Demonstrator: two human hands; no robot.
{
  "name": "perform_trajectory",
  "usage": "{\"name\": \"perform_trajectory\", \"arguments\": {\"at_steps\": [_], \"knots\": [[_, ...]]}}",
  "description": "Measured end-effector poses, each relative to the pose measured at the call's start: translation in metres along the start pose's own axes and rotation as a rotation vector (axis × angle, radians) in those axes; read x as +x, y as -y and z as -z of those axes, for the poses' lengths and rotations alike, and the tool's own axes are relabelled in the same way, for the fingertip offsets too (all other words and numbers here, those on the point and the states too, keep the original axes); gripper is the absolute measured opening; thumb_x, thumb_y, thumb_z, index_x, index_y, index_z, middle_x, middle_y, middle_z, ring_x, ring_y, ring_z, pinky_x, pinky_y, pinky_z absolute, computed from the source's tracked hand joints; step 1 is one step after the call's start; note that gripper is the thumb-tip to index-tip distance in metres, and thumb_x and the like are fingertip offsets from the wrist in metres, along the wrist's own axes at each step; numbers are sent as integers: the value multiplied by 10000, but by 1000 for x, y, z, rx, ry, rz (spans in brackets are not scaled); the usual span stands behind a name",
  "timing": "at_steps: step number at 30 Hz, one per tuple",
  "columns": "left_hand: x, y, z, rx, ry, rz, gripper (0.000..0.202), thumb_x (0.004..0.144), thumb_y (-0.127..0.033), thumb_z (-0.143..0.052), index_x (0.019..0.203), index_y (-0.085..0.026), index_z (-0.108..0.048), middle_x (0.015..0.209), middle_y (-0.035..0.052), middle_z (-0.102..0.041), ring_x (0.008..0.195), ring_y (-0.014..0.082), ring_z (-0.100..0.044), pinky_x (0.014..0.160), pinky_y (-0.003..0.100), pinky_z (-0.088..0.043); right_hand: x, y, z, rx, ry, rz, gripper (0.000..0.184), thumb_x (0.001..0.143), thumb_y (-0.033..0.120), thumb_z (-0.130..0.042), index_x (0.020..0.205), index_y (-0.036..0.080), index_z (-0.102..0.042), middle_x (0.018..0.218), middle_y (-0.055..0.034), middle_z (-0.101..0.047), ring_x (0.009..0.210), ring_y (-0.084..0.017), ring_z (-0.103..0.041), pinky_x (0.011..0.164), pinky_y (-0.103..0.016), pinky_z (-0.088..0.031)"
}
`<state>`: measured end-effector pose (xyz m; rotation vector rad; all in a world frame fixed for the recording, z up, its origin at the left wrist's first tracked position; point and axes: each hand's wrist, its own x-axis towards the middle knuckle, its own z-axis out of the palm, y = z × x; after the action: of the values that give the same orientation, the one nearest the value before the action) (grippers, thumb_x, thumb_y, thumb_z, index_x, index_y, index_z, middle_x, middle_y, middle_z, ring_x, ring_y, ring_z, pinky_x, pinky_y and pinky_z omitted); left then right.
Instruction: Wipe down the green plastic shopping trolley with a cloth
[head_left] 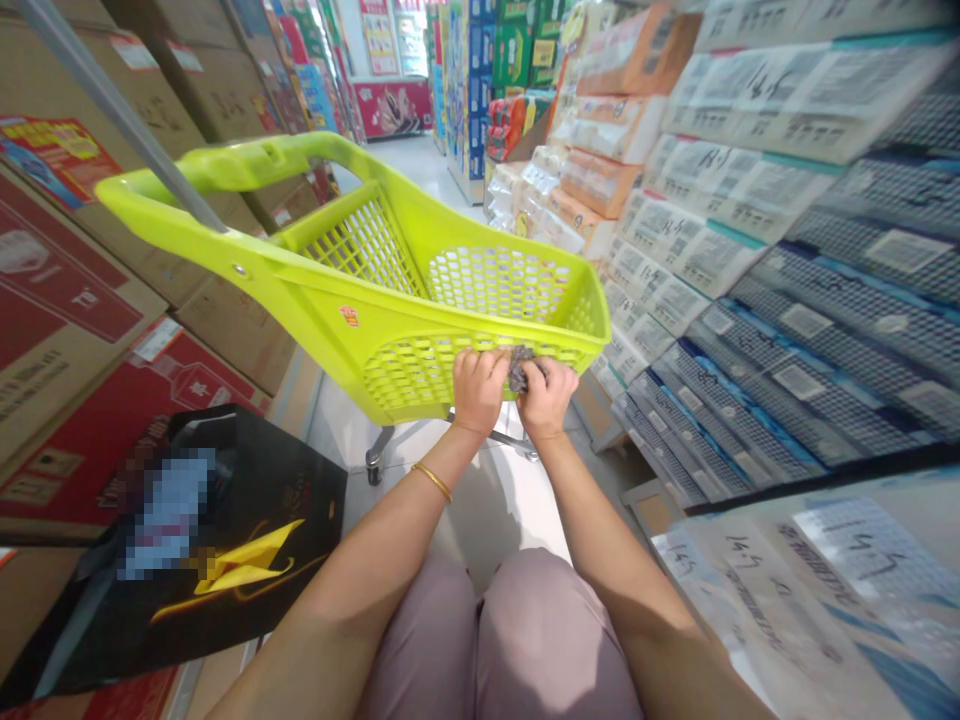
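- In a shop aisle, a person's two hands meet at the near mesh wall of a lime-green basket trolley, which stands on the floor.
- The right hand is closed around a dark grey cloth, bunched into a wad and pressed to the wall just under the rim.
- The left hand, with a gold bracelet at the wrist, is curled shut against the mesh and touches the wad; whether it pinches a corner cannot be told.
- The cloth looks soft, light and easily crumpled, so it is probably best gripped as a bunch.
- The trolley looks stiff but light, and likely to roll if pushed.
- A black bag leans at left by cardboard boxes; wrapped packs fill the shelves at right.
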<state>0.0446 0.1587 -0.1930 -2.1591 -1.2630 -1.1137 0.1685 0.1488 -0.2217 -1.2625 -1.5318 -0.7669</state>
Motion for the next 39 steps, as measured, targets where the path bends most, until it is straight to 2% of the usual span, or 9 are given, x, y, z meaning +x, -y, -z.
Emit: {"name": "perform_trajectory", "arguments": {"at_steps": [6,9,14,18,21,24,27,32,39], "knots": [[0,0,2,7,8,55,281,949,-245,-411,1108,-235,-643,1025,61,-684,915,200,-568,978,372,-333,-31,2,-5,46,143,50,231,852,142,-486,933,258,-669,933,-47,-607,903,-165,-458,826,-314,-313],[0,1,3,-9,50,89,290,942,-232,-403,1109,-244,-640,1051,66,-678,915,206,-563,975,380,-336,-32,-2,-4,74,210,69,230,853,156,-498,954,269,-671,953,-50,-605,933,-173,-452,835,-322,-305],[0,1,6,-32,116,118,290,920,-230,-406,1112,-232,-624,1073,85,-653,945,231,-543,977,410,-336,4,-2,3,108,207,-2,258,835,175,-493,979,308,-661,999,-38,-569,981,-192,-428,867,-340,-328],[-1,1,6,13,103,126,258,907,-225,-395,989,-209,-639,996,96,-640,896,241,-530,961,430,-344,45,7,8,162,123,-38,277,839,191,-456,1013,293,-646,1039,-46,-532,1015,-200,-415,902,-357,-339],[0,0,5,30,113,132,242,902,-212,-391,902,-198,-632,899,96,-625,858,246,-527,933,435,-356,56,12,6,158,69,-20,274,841,188,-452,1003,294,-646,1032,-46,-528,1010,-200,-414,898,-361,-334],[1,-1,7,53,120,141,208,886,-220,-423,856,-189,-626,859,93,-612,845,252,-525,916,430,-366,44,12,1,138,60,30,278,825,170,-469,1004,294,-641,1018,-45,-537,979,-193,-420,872,-351,-337],[3,-3,10,57,137,142,207,885,-222,-424,847,-193,-626,885,92,-615,857,247,-527,920,415,-369,22,8,-6,133,66,18,291,794,149,-463,1007,255,-632,1018,-63,-540,974,-195,-421,866,-353,-348],[5,-11,14,57,118,184,254,908,-213,-392,948,-208,-643,949,93,-633,888,239,-541,946,401,-370,-5,2,-10,111,57,-4,292,757,118,-462,963,232,-635,1003,-71,-545,979,-194,-432,866,-352,-353],[-1,-14,6,15,33,249,317,925,-188,-360,1073,-216,-640,1011,93,-658,921,229,-564,1030,421,-337,-33,-4,3,114,318,47,286,806,110,-483,985,241,-664,991,-73,-600,944,-181,-453,836,-325,-323]]}}
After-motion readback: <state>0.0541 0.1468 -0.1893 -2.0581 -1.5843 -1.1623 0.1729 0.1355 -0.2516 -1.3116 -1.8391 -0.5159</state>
